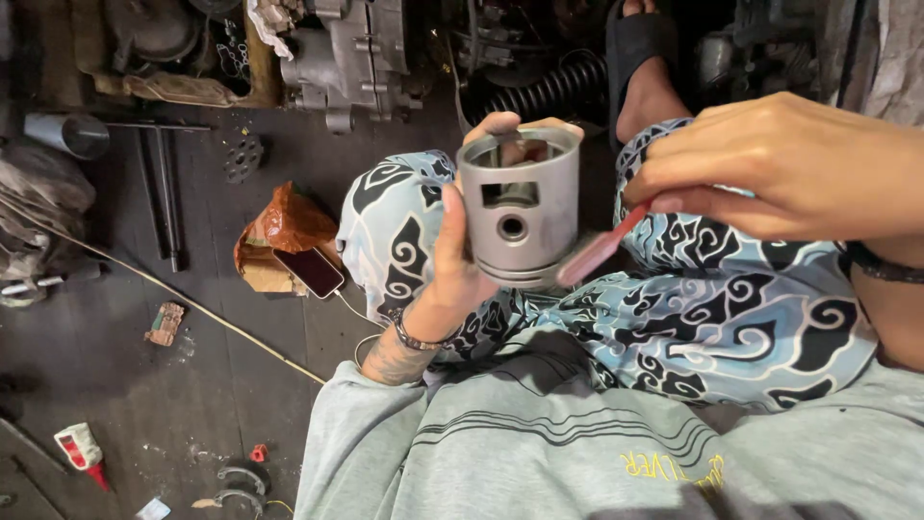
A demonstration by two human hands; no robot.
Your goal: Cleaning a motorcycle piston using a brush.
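1. Head view, centre: left hand [452,279] has its grip closed around a grey metal piston [520,217], thumb along the near side and fingers wrapped behind the open end. The piston is held above the lap with its side hole and rectangular window facing the camera, apparently so that the outer wall is exposed to the tool.
2. Head view, 3 o'clock: right hand [770,173] has its grip closed on a flat pinkish-red strip [602,252], pinched between thumb and fingers. The strip's free end lies against the piston's lower right edge, angled down to the left, which suggests it is worked along the ring area.
3. Head view, lower half: patterned blue, black and white trousers [712,318] and a grey shirt [539,443] sit beneath both hands.
4. Head view, 9 o'clock, on the floor [192,385]: an orange wrapper [289,226] crumpled over a brown carton, with a dark phone [308,273] touching it at its lower edge.
5. Head view, 7 o'clock: a small red and white tube [79,449] lying on the floor; label unread.
6. Head view, 12 o'clock: a grey engine casing [351,58] and a black ribbed hose [549,89].
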